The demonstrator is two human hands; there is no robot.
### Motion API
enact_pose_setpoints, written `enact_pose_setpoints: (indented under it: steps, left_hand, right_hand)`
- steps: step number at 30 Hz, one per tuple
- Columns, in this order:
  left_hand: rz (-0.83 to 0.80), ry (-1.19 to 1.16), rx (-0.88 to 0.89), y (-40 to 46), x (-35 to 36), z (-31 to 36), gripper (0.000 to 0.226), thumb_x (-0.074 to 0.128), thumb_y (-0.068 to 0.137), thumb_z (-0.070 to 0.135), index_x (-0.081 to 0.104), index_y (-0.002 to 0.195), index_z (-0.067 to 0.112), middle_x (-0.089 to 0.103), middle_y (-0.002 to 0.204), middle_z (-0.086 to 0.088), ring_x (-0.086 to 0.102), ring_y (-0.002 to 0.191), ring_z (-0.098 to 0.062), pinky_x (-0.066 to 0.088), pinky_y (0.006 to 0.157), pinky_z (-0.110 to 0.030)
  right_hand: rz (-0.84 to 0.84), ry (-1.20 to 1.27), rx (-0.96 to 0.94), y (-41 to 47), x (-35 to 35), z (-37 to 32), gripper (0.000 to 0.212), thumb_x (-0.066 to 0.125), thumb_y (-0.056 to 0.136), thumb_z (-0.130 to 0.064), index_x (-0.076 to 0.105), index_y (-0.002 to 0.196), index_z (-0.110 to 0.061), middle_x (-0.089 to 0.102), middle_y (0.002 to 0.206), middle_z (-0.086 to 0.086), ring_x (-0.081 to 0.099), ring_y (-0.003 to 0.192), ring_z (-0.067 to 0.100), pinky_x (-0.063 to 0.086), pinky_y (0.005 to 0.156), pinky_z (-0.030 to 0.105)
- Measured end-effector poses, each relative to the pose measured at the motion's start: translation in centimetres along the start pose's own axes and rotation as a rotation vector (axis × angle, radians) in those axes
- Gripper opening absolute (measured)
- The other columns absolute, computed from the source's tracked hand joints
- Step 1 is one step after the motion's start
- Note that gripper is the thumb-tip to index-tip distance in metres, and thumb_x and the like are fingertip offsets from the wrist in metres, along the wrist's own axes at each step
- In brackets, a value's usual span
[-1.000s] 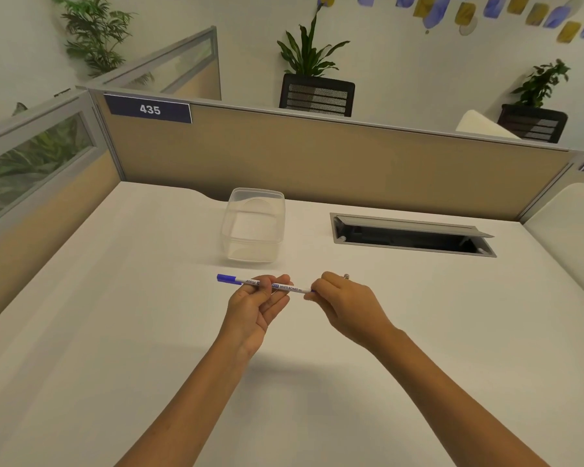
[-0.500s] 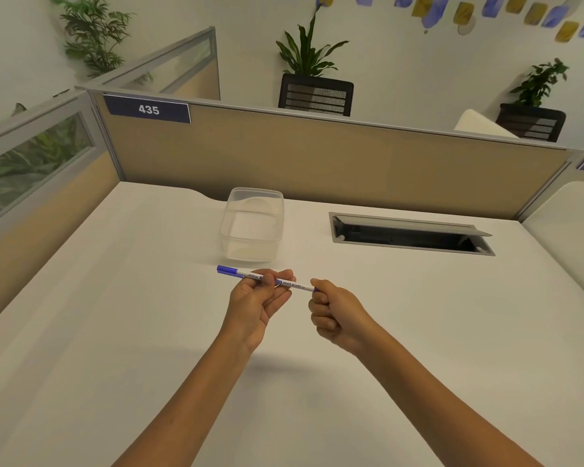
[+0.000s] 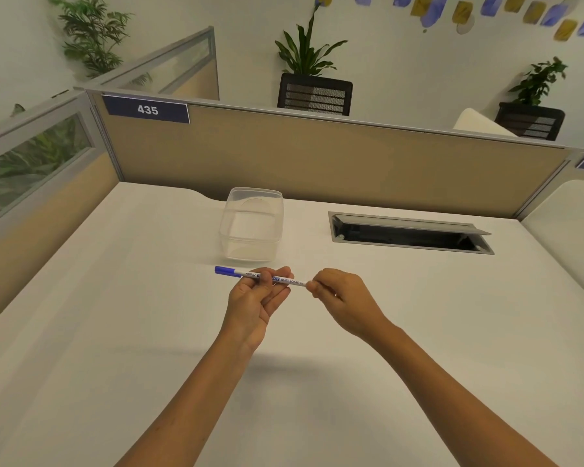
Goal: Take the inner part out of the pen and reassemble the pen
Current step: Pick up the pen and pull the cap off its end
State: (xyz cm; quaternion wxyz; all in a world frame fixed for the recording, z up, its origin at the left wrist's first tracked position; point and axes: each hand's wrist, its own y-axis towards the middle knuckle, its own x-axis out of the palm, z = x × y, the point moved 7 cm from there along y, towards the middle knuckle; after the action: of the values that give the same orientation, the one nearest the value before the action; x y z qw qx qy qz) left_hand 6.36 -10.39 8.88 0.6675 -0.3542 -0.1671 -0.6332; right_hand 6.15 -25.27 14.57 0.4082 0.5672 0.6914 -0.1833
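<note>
A thin white pen with blue lettering and a blue cap at its left end is held level above the white desk. My left hand grips the barrel near its middle, palm up, thumb and fingers around it. My right hand pinches the pen's right end between thumb and fingertips. That right end is hidden by my fingers, so I cannot see whether a part has come off. No inner part shows.
A clear plastic container stands on the desk just beyond my hands. An open cable hatch lies at the back right. Tan partition walls close the desk at the back and left.
My right hand has turned at the pen's right end, from a closed fist under it to a fingertip pinch. The left hand and pen have stayed almost still.
</note>
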Motion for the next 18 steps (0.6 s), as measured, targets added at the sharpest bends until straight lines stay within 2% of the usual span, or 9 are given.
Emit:
enact_pose_setpoints:
  steps: [3,6,9,12,14,16,18]
  left_hand:
    - [-0.017,-0.006,0.008,0.0,0.3,0.2,0.016,0.046,0.094,0.013,0.060,0.091,0.006,0.078,0.089,-0.008,0.073,0.089,-0.024,0.059,0.065,-0.028]
    - [-0.027,-0.008,0.024,0.0,0.7,0.1,0.015,0.046,0.094,0.012,0.060,0.092,0.006,0.078,0.089,-0.008,0.073,0.089,-0.023,0.059,0.065,-0.027]
    - [-0.020,0.008,0.036,0.0,0.9,0.1,0.014,0.047,0.094,0.013,0.059,0.093,0.006,0.078,0.089,-0.007,0.072,0.090,-0.023,0.059,0.067,-0.028]
    - [-0.002,0.013,0.037,0.0,0.5,0.0,0.015,0.047,0.094,0.012,0.060,0.092,0.006,0.078,0.089,-0.006,0.073,0.089,-0.023,0.059,0.067,-0.027]
    - [0.017,0.010,0.035,-0.1,0.1,0.0,0.015,0.047,0.094,0.011,0.060,0.091,0.005,0.078,0.088,-0.006,0.073,0.088,-0.022,0.059,0.066,-0.026]
    - [0.032,-0.009,0.028,0.0,-0.2,-0.1,0.015,0.047,0.094,0.010,0.060,0.090,0.005,0.078,0.087,-0.006,0.073,0.087,-0.021,0.059,0.065,-0.026]
    - [0.040,-0.021,0.021,0.1,-0.3,0.0,0.015,0.047,0.094,0.011,0.061,0.089,0.006,0.078,0.086,-0.007,0.073,0.086,-0.021,0.059,0.065,-0.026]
  right_hand:
    - [-0.008,0.386,0.233,-0.3,0.2,0.6,0.038,0.052,0.093,-0.032,0.059,0.060,-0.016,0.047,0.050,-0.005,0.041,0.047,0.009,0.035,0.048,0.020]
    - [-0.024,0.794,0.517,-0.9,1.6,1.5,0.048,0.047,0.095,-0.033,0.048,0.050,-0.015,0.038,0.044,-0.003,0.029,0.041,0.011,0.026,0.042,0.020]
    - [-0.035,0.960,0.690,-1.4,2.9,1.9,0.052,0.044,0.095,-0.036,0.042,0.048,-0.016,0.036,0.044,0.000,0.026,0.038,0.012,0.025,0.038,0.021]
    - [-0.070,0.728,0.650,-1.4,2.5,2.2,0.057,0.043,0.092,-0.052,0.054,0.050,-0.015,0.047,0.042,-0.002,0.039,0.037,0.010,0.034,0.038,0.019]
    - [-0.072,0.496,0.493,-0.8,1.5,2.0,0.053,0.045,0.089,-0.055,0.068,0.066,-0.014,0.060,0.052,-0.002,0.054,0.044,0.010,0.044,0.042,0.019]
    - [-0.031,0.297,0.294,-0.2,0.4,1.5,0.032,0.057,0.086,-0.046,0.069,0.088,-0.016,0.065,0.071,-0.005,0.061,0.059,0.009,0.052,0.052,0.020]
    - [0.023,0.067,0.081,0.0,-0.5,0.6,0.023,0.068,0.081,-0.034,0.067,0.097,-0.017,0.063,0.081,-0.009,0.059,0.068,0.007,0.049,0.062,0.015]
